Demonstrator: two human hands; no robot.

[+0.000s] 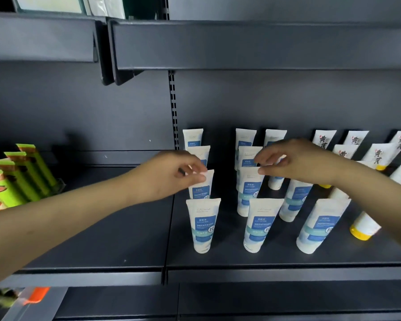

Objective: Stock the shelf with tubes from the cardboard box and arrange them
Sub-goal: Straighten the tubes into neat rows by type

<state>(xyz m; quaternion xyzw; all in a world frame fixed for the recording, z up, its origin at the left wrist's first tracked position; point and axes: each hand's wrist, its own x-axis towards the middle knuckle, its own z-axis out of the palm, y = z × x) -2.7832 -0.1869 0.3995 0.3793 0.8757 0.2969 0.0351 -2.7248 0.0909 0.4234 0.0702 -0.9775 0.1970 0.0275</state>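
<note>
Nearest the camera, along the lower middle of the frame, the dark shelf (125,239) carries three front-row tubes (203,225). They are white with blue labels and each stands upright on its cap.

One row behind, the left hand (169,177) pinches the flat crimped top of the left-column tube (200,187) between thumb and fingertips. The right hand (294,161) takes the middle-column tube (249,191) the same way, by its top edge. Both tubes stand on the shelf and neither is lifted. Further blue-label tubes continue toward the back panel in three columns.

Handling assessment: the tubes appear light, with soft squeezable walls and a smooth, probably slippery skin. The cap is a narrow base, so a sideways nudge would likely topple one into its neighbours. The crimped seal is the stiffest part and the soundest place to pinch, while the body would dent under a firm grip.

At the right of the frame stand yellow-capped tubes (377,156) with red and black lettering, and one fallen tube (364,225) lies on its side. Green cartons (21,177) sit at the left. An upper shelf (241,42) spans the top of the frame. The cardboard box is not in view.
</note>
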